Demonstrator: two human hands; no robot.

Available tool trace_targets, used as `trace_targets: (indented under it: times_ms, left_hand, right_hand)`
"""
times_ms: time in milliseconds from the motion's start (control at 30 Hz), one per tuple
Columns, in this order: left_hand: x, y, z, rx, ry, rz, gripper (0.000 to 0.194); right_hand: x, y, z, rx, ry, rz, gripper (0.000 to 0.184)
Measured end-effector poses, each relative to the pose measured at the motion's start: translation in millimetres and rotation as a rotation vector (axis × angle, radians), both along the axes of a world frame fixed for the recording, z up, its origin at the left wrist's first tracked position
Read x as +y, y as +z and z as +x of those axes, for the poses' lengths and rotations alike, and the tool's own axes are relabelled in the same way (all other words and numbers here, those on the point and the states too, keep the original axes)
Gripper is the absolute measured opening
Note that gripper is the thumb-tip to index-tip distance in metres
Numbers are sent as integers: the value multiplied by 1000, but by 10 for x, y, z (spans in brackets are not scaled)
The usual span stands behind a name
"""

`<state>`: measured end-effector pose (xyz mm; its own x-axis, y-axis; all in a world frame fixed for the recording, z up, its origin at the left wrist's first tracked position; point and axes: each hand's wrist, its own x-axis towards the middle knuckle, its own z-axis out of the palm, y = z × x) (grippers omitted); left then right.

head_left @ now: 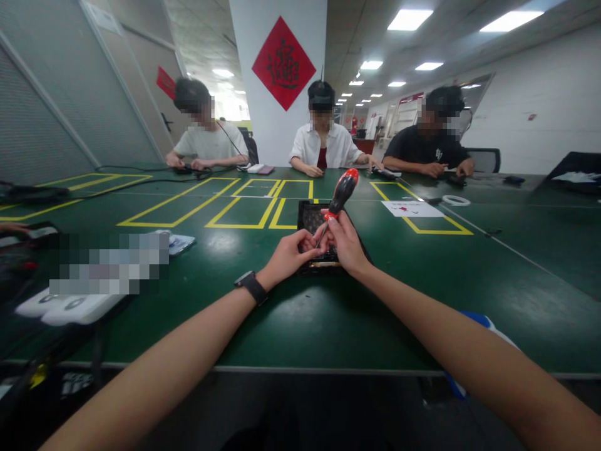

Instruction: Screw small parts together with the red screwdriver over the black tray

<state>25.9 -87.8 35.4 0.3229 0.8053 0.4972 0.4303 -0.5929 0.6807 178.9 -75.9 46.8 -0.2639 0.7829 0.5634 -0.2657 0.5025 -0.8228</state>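
Observation:
A screwdriver (344, 193) with a red and black handle is tilted up to the right, its thin shaft pointing down. My right hand (346, 241) is closed around the lower end of the handle. At the shaft's lower end, my left hand (297, 252) is closed with thumb and fingertips together; what they pinch is hidden. Both hands are above a black open tray (307, 213) on the green table. Its inside is partly covered by my hands, and I cannot make out its contents.
Yellow tape outlines (220, 224) mark the green table (300, 326). A white paper (412, 208) and a white ring (455, 200) lie to the right. White devices (77, 305) stand at left. A blue-and-white object (483, 321) is partly behind my right forearm. Three people sit across the table.

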Motion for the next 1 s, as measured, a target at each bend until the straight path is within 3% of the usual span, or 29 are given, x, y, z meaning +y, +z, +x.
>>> trace_targets:
  times_ms: [333, 633, 833, 1000]
  left_hand:
    - [8, 1, -41, 62, -64, 41, 23]
    - [24, -38, -34, 49, 44, 49, 29]
    - [14, -14, -59, 86, -64, 74, 25]
    - [-6, -9, -19, 25, 7, 45, 27]
  right_hand:
    - [-35, -6, -3, -18, 0, 23, 32]
    - [-52, 1, -8, -30, -37, 43, 37]
    - [-22, 0, 5, -26, -19, 15, 37]
    - [-35, 5, 0, -37, -14, 28, 34]
